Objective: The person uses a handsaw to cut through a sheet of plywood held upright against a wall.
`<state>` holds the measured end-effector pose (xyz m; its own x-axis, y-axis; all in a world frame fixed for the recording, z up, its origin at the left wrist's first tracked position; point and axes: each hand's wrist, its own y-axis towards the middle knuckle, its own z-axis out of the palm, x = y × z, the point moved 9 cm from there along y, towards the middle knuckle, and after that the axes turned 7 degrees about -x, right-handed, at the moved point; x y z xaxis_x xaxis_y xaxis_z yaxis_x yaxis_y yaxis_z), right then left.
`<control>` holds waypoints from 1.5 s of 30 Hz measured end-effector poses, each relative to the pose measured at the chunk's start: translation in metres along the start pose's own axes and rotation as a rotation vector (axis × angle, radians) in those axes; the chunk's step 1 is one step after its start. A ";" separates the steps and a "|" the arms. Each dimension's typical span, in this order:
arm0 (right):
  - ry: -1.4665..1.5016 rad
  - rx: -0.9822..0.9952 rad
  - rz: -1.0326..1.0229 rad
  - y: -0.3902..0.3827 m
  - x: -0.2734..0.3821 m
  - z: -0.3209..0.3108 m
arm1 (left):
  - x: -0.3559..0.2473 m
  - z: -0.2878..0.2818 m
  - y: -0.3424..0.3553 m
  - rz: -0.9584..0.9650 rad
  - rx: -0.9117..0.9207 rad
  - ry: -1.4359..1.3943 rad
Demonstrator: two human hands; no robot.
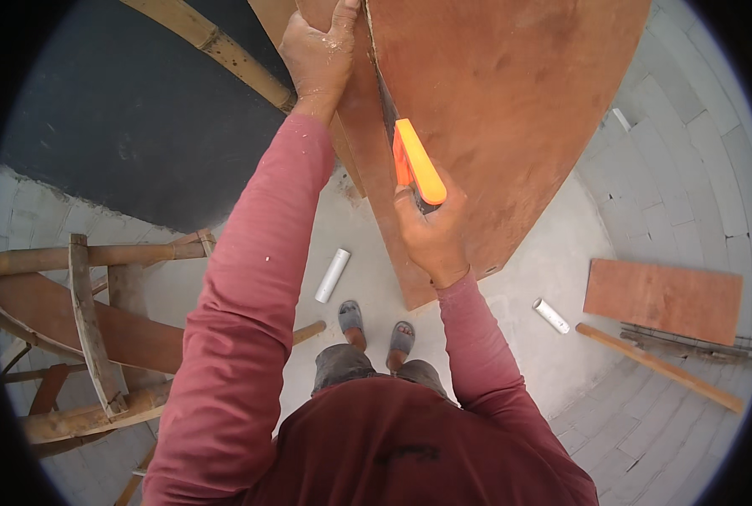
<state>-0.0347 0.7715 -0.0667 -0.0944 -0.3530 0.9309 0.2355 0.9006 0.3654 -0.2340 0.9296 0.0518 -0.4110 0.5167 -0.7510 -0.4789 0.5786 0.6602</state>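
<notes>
My right hand (431, 228) is closed round the orange and black handle of a handsaw (420, 162). Its dark blade points away from me and sits in a long cut in a reddish-brown plywood board (511, 101). Left of that cut runs a narrower strip of the same plywood (365, 126). At the far end of the strip, my left hand (318, 55) grips its left edge, thumb lying on top and dust on the skin. Its fingertips are hidden. What holds the board up is out of sight beneath it.
A bamboo and wood ladder-like frame (93, 320) stands at the left. White pipe pieces (333, 275) lie on the pale floor by my feet. On the right are a plywood offcut (664, 299) and a wooden stick (658, 368) near the block wall (679, 160). A bamboo pole (215, 46) crosses the dark panel (140, 110).
</notes>
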 end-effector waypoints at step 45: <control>0.027 0.030 -0.049 -0.041 0.005 0.014 | -0.092 0.063 -0.043 1.241 0.393 1.020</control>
<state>-0.0584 0.7367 -0.0767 -0.0785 -0.4034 0.9117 0.2022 0.8890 0.4108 -0.1267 0.8969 0.0929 -0.7520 0.2474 0.6110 0.6573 0.3517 0.6665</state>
